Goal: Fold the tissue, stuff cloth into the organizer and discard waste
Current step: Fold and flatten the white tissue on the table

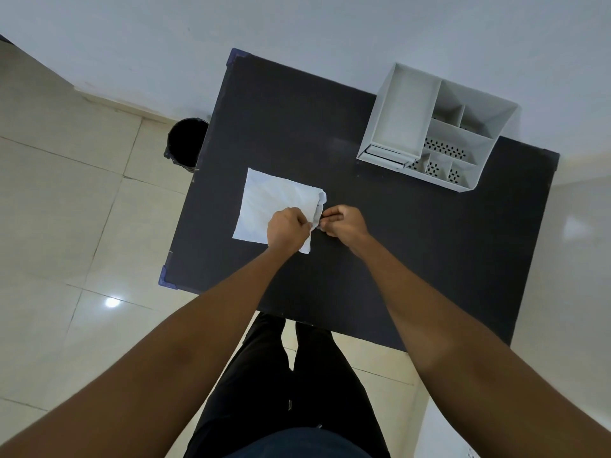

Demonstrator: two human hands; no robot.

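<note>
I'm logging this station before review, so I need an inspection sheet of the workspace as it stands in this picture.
Surface: dark table, mostly bare, blue protectors on its left corners.
Job's things: white tissue lies flat left of centre, its right edge bunched up; white organizer at the far right corner, visible compartments look empty.
Clutter: nothing seen.
Grippers: left hand and right hand both pinch the tissue's right edge.
Cables: nothing seen.
Surroundings: black waste bin on the tiled floor beside the table's left edge; pale wall behind.
</note>
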